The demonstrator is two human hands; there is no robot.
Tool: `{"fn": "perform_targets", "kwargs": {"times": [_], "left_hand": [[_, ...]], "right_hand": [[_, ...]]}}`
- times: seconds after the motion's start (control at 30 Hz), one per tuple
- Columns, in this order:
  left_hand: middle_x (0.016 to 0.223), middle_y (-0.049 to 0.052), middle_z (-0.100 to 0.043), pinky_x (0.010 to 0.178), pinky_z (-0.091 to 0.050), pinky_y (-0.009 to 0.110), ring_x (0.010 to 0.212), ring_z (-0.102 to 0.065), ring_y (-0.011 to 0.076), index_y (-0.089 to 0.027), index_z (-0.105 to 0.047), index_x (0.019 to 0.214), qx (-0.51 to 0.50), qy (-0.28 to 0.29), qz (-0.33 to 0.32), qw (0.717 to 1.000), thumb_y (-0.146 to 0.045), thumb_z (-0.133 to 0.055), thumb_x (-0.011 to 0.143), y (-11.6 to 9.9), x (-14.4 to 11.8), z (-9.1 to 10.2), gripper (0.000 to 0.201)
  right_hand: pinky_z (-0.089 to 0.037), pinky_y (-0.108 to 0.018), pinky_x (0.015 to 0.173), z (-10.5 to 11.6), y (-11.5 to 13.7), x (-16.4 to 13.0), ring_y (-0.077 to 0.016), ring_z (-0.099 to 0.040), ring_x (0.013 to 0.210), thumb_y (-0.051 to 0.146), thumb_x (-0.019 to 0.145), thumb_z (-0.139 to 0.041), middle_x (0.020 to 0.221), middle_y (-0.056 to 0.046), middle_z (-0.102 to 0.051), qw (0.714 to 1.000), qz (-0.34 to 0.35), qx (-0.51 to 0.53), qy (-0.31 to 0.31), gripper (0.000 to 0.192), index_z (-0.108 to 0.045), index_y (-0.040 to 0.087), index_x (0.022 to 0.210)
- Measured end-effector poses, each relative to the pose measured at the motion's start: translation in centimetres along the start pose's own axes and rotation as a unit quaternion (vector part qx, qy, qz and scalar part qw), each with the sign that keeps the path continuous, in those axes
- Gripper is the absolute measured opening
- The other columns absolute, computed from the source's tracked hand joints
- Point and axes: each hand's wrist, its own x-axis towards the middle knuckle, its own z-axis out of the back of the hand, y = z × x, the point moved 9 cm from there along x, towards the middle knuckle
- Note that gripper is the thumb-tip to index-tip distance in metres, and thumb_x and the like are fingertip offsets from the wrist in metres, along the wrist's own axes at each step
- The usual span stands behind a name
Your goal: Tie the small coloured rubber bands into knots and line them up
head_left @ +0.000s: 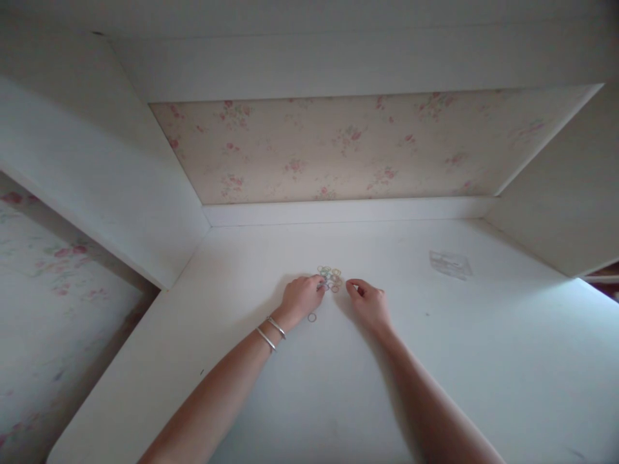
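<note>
A small heap of several coloured rubber bands (pixel 330 277) lies on a white desk top (pixel 338 386). My left hand (pixel 302 298), with two silver bangles on its wrist, rests on the desk with its fingertips touching the left side of the heap. My right hand (pixel 370 301) lies just right of the heap, thumb and forefinger pinched together; whether a band is between them is too small to tell. One single band (pixel 312 317) lies apart on the desk, close to my left wrist.
A small clear plastic bag (pixel 449 264) lies on the desk at the right back. White side panels stand to the left and right, and floral wallpaper (pixel 338 148) covers the back wall. The desk's rounded left edge drops to a floral-papered area.
</note>
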Motion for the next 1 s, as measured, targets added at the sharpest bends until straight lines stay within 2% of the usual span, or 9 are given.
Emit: {"fn": "perform_targets", "kwargs": {"times": [0.27,0.43,0.6,0.8,1.0], "left_hand": [[0.101,0.006,-0.068,0.08,-0.045,0.031,0.094,-0.061,0.0221,-0.028,-0.063,0.108,0.023,0.005,0.002,1.0,-0.041,-0.046,0.088,0.1,1.3,-0.4,0.029],[0.097,0.004,-0.069,0.08,-0.044,0.029,0.092,-0.062,0.0206,-0.027,-0.066,0.098,0.0,0.014,0.006,1.0,-0.039,-0.05,0.086,0.5,2.0,-0.5,0.024],[0.097,0.005,-0.069,0.08,-0.043,0.027,0.092,-0.062,0.0188,-0.024,-0.066,0.098,-0.031,0.008,-0.004,0.999,-0.031,-0.047,0.088,0.6,1.9,-0.4,0.022],[0.089,0.006,-0.069,0.072,-0.043,0.026,0.08,-0.062,0.0177,-0.02,-0.064,0.103,-0.069,-0.019,0.013,0.997,-0.035,-0.045,0.089,1.7,1.8,0.5,0.028],[0.103,0.005,-0.068,0.08,-0.043,0.027,0.092,-0.061,0.0191,-0.026,-0.064,0.107,-0.046,0.002,-0.019,0.999,-0.036,-0.048,0.088,1.1,2.1,0.2,0.027]], "right_hand": [[-0.031,-0.024,0.05,-0.5,-0.2,0.1,-0.0132,-0.049,0.049,0.042,0.081,-0.044,0.053,0.001,-0.056,1.0,0.001,0.009,0.018,0.034,-0.072,0.023,0.087],[-0.032,-0.024,0.051,-0.8,-0.2,0.2,-0.013,-0.05,0.05,0.043,0.082,-0.044,0.054,0.001,-0.057,0.999,0.004,0.001,0.032,0.035,-0.071,0.023,0.088],[-0.032,-0.024,0.052,-0.9,-0.1,0.2,-0.0132,-0.052,0.052,0.045,0.083,-0.043,0.056,0.0,-0.059,0.999,0.013,0.001,0.042,0.036,-0.071,0.023,0.089],[-0.033,-0.024,0.052,-0.5,0.1,0.1,-0.0125,-0.051,0.05,0.045,0.082,-0.043,0.054,0.0,-0.058,0.999,0.016,0.032,0.027,0.037,-0.072,0.021,0.087],[-0.033,-0.023,0.05,-0.3,0.3,0.1,-0.0123,-0.049,0.048,0.044,0.081,-0.044,0.052,0.0,-0.055,0.998,0.017,0.046,0.026,0.038,-0.072,0.02,0.086]]}}
